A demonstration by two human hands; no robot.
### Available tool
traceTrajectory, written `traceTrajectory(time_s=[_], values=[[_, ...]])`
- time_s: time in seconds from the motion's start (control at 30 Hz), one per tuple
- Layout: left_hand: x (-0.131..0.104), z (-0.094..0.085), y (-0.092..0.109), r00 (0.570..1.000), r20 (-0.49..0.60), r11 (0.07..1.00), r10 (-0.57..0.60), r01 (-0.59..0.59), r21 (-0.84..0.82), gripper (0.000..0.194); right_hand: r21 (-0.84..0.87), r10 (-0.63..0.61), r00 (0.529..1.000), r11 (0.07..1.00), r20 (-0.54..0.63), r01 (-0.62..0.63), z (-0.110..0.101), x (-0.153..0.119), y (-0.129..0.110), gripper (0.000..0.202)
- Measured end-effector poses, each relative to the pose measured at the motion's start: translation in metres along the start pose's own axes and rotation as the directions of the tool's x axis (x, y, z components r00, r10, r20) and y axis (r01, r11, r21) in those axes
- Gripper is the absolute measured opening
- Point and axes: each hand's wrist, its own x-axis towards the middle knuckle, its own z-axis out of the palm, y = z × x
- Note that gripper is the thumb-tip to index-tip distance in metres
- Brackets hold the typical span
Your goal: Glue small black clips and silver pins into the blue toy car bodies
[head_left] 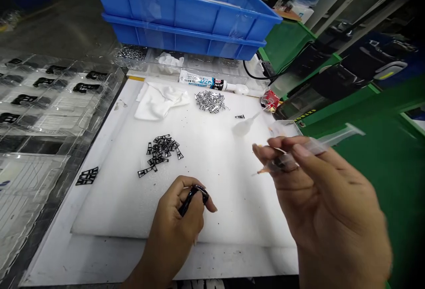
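Observation:
My left hand [177, 225] is closed around a glossy black part [194, 198] over the front of the white foam pad [226, 183]. To the right, my right hand [328, 196] is raised above the pad's edge, its fingers wrapped round a clear syringe [315, 147] with an orange tip pointing left. The syringe is slightly blurred. Beyond my left hand lies a pile of small black frame pieces [162, 149]. Farther back sit a heap of small silvery pieces [210, 102] and a single black piece [239, 116].
A white cloth [159, 101] and a glue tube [202, 81] lie at the back of the pad. Blue bins [186, 10] stand behind. Clear trays with black parts [49, 94] are at the left; more black pieces [87, 176] lie at the pad's left edge.

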Motion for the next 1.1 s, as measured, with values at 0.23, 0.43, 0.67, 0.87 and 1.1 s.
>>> traceTrajectory(time_s=[0.23,0.43,0.67,0.87,1.1], values=[[0.005,-0.011,-0.002,0.977,0.212,0.925,-0.003,0.084,-0.371,0.034,0.259,0.15,0.904,0.928,0.399,-0.269,0.041,0.003,-0.019,0.052],[0.012,-0.018,-0.003,0.931,0.355,0.779,-0.087,0.285,-0.558,0.03,0.459,0.182,0.932,0.83,0.313,-0.317,0.048,-0.005,0.01,0.04],[0.012,-0.021,-0.004,0.927,0.355,0.735,-0.12,0.324,-0.596,0.036,0.455,0.266,0.955,0.839,0.132,-0.297,0.059,-0.013,0.012,0.045],[0.013,-0.02,-0.006,0.932,0.349,0.756,-0.095,0.296,-0.584,0.032,0.448,0.298,0.949,0.838,0.099,-0.31,0.066,-0.012,0.016,0.043],[0.013,-0.02,-0.007,0.939,0.331,0.761,-0.095,0.283,-0.583,0.031,0.393,0.307,0.95,0.868,0.056,-0.303,0.071,-0.012,0.021,0.043]])
